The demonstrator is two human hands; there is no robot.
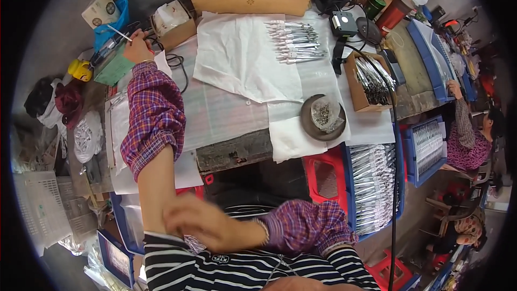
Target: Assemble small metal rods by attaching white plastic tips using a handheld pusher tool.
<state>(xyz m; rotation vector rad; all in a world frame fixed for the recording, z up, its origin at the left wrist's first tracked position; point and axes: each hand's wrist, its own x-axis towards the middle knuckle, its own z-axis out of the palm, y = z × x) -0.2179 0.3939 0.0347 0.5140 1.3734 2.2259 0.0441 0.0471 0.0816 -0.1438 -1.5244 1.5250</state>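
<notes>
My left hand (pixel 138 46) reaches to the far left of the workbench (pixel 226 113), its fingers closed on a thin silver tool (pixel 118 33). Just beyond it lie a dark handled tool (pixel 105 50) and a yellow object (pixel 79 70). A plaid sleeve cover (pixel 153 116) wraps that forearm. My right hand (pixel 200 222), blurred, lies against my left elbow near my striped shirt (pixel 242 269). Its fingers are apart and it holds nothing. It wears a plaid sleeve cover (pixel 304 226) too.
A white cloth (pixel 242 59) carries a row of silver pens (pixel 296 42). Nearby are a round dish of small parts (pixel 322 117), a cardboard box of silver pieces (pixel 370 82) and a blue tray of pens (pixel 374 183). A co-worker (pixel 467 143) sits at the right.
</notes>
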